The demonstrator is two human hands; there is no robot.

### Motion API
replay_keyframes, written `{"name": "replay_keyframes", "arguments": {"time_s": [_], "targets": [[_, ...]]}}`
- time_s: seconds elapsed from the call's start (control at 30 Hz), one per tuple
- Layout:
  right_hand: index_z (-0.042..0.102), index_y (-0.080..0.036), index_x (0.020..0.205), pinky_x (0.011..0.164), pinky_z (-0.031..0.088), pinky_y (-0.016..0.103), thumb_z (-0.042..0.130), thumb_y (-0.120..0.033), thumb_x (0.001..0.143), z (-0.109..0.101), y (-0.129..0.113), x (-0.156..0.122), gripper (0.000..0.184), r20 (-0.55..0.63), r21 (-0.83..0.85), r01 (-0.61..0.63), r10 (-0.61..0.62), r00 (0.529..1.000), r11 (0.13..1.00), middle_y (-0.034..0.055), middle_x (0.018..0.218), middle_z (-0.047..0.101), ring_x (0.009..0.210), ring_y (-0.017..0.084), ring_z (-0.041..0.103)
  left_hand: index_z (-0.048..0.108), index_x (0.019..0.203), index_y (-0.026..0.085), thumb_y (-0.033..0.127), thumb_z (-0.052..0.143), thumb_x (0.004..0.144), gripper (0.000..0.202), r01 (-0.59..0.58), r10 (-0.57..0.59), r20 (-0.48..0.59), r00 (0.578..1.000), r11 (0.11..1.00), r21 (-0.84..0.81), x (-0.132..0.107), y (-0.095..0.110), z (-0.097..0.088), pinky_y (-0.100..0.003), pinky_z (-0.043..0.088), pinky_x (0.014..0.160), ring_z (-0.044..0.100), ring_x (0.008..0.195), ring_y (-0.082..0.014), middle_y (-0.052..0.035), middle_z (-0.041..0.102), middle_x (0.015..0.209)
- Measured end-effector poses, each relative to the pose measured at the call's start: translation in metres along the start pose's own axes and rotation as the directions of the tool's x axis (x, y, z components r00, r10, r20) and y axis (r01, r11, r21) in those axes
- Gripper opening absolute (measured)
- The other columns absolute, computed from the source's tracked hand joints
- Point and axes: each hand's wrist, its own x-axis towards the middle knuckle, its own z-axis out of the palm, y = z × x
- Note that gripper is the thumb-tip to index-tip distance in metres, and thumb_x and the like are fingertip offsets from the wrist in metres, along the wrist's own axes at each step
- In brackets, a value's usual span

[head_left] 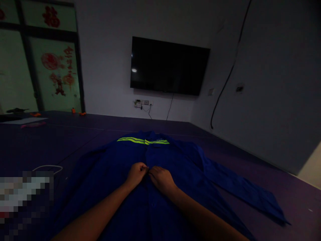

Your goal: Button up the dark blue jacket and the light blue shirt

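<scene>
A blue work jacket (175,154) with yellow-green reflective stripes across the chest lies spread out, front side up, its collar pointing away from me. Its sleeve on the right stretches out over the purple floor. My left hand (137,173) pinches the jacket's front edge at the middle, fingers closed. Right beside it, my right hand (162,178) is closed on the same front placket, fingertips almost meeting those of the left. Whatever small part lies between the fingertips is hidden. A button shows faintly on the placket below my hands.
A white cable (48,166) loops on the purple floor (250,160) at the left, near a pixelated patch. Small orange objects (82,114) lie by the glass door (54,73). A television (169,67) hangs on the far wall; a black cable (227,80) dangles at the right.
</scene>
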Motion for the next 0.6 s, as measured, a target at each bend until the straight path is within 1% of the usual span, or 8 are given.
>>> {"name": "replay_keyframes", "arguments": {"time_s": [0.3,0.47,0.6], "targets": [[0.059,-0.016,0.093,0.072,0.041,0.024,0.036,-0.018,0.088,0.0063,0.0030,0.0015,0.023,-0.012,-0.047,0.027,-0.028,1.000,0.999,0.0072,0.094,0.063,0.084,0.016,0.057,0.056,0.062,0.015,0.037,0.043,0.074,0.028,-0.018,0.018,0.004,1.000,1.000,-0.019,0.0000,0.0008,-0.0002,-0.023,0.033,0.053,0.048,0.054,-0.0119,-0.0007,0.054,0.056],[0.059,-0.017,0.091,0.069,0.041,0.023,0.034,-0.018,0.089,0.0074,0.0041,0.0027,0.025,0.005,-0.091,0.032,-0.031,0.999,0.995,0.0073,0.093,0.062,0.081,0.016,0.058,0.056,0.062,0.015,0.040,0.042,0.075,0.032,-0.037,0.037,0.007,0.999,0.999,0.006,-0.0004,0.0004,-0.0006,-0.023,0.031,0.052,0.046,0.054,-0.0117,-0.0004,0.053,0.056],[0.058,-0.016,0.094,0.070,0.041,0.023,0.033,-0.016,0.089,0.0055,0.0037,0.0021,0.026,0.001,-0.083,0.054,-0.054,0.999,0.995,0.0076,0.093,0.062,0.083,0.016,0.057,0.056,0.064,0.015,0.044,0.040,0.077,0.036,-0.049,0.049,0.005,0.999,0.997,0.057,-0.0021,0.0015,-0.0016,-0.022,0.031,0.052,0.047,0.056,-0.0124,-0.0012,0.054,0.058]]}}
